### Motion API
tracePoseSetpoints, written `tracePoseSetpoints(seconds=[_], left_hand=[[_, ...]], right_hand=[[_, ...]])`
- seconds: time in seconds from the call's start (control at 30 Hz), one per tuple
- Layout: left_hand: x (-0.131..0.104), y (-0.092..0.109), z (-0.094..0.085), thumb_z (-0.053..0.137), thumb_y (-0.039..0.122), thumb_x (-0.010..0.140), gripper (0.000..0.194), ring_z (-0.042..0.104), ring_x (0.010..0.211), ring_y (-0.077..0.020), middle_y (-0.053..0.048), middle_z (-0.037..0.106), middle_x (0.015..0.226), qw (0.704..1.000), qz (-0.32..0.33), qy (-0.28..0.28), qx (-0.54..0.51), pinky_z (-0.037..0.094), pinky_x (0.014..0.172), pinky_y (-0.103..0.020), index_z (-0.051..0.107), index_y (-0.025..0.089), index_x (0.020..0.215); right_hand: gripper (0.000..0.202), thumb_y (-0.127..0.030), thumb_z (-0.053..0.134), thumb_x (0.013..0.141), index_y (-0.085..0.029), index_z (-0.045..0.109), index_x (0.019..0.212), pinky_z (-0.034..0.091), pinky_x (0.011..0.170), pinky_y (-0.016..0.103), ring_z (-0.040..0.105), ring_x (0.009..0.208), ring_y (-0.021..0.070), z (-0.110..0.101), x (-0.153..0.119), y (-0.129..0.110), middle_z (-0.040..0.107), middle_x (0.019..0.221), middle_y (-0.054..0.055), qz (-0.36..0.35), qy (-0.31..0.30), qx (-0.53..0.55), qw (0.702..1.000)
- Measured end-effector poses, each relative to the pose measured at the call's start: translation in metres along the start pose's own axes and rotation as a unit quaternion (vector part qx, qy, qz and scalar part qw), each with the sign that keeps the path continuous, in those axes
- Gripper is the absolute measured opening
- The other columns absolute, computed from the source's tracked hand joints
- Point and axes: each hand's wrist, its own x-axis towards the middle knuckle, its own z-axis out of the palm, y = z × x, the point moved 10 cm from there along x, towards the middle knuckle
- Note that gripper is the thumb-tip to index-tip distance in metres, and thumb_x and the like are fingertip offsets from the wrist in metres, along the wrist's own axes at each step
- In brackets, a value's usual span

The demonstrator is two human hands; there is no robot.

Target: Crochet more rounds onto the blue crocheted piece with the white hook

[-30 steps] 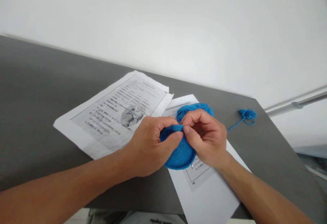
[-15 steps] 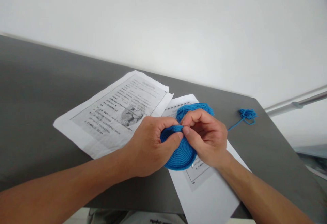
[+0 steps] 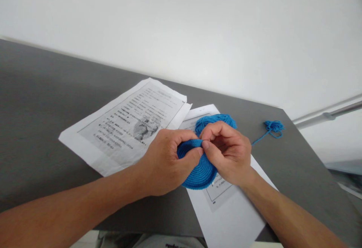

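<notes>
A round blue crochet piece (image 3: 201,172) with a raised rim is held up over the papers. My left hand (image 3: 166,161) is closed on its upper left rim, thumb inside and fingers behind. At the right end of that gripped stretch, thumb and index finger of my right hand (image 3: 229,150) pinch together on the rim. Whether something small also sits between those fingertips is hidden. Just behind my right hand lies a blue yarn skein (image 3: 215,119). A tiny shiny bit (image 3: 212,183) shows at the piece's lower right edge.
On the grey table (image 3: 70,78) lie a printed sheet (image 3: 113,123) with a picture, at left, and another printed sheet (image 3: 229,214) under my hands. A small tangle of blue yarn (image 3: 273,126) rests at right, its strand running behind my right hand. A white wall (image 3: 181,33) stands behind.
Almost nothing differs. Both hands keep their grip in the same place, and the crochet piece's lower edge has shifted very slightly.
</notes>
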Motion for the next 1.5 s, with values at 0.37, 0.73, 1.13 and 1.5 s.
tracePoseSetpoints(seconds=[0.37,0.73,1.13,1.5], left_hand=[[-0.0004,-0.0008,-0.0021,0.058,0.026,0.09,0.024,0.043,0.056,-0.0077,0.006,0.048,0.058,1.0,0.005,0.003,-0.003,0.033,0.051,-0.021,0.069,0.014,0.072],[-0.0001,-0.0016,-0.0003,0.059,0.024,0.089,0.023,0.039,0.054,-0.0064,0.007,0.044,0.057,1.0,-0.004,-0.008,0.005,0.031,0.049,-0.02,0.065,0.015,0.069],[0.0009,-0.0034,-0.0001,0.06,0.024,0.086,0.019,0.041,0.058,-0.0074,0.006,0.046,0.059,0.999,-0.022,-0.004,-0.023,0.033,0.051,-0.02,0.068,0.013,0.072],[0.0012,-0.0004,-0.0029,0.062,0.024,0.086,0.019,0.048,0.059,-0.0082,0.005,0.056,0.06,1.0,-0.004,0.012,-0.008,0.037,0.053,-0.02,0.073,0.013,0.076]], right_hand=[[0.013,-0.01,0.064,0.085,-0.023,0.062,0.083,0.041,0.045,0.023,0.05,0.051,0.0099,-0.0014,-0.0011,0.0013,0.055,0.061,-0.005,-0.001,-0.001,0.002,1.0],[0.013,-0.009,0.063,0.084,-0.021,0.063,0.084,0.041,0.045,0.019,0.05,0.051,0.0079,0.0001,0.0,-0.0018,0.056,0.062,-0.005,-0.007,-0.008,0.005,1.0],[0.015,-0.007,0.062,0.084,-0.022,0.061,0.082,0.042,0.046,0.02,0.05,0.05,0.0081,0.0015,-0.001,-0.0009,0.056,0.061,-0.006,-0.009,-0.009,0.007,1.0],[0.014,-0.008,0.062,0.086,-0.022,0.06,0.084,0.041,0.047,0.022,0.05,0.051,0.0086,0.0005,-0.0024,0.0011,0.055,0.062,-0.006,-0.01,-0.012,0.005,1.0]])
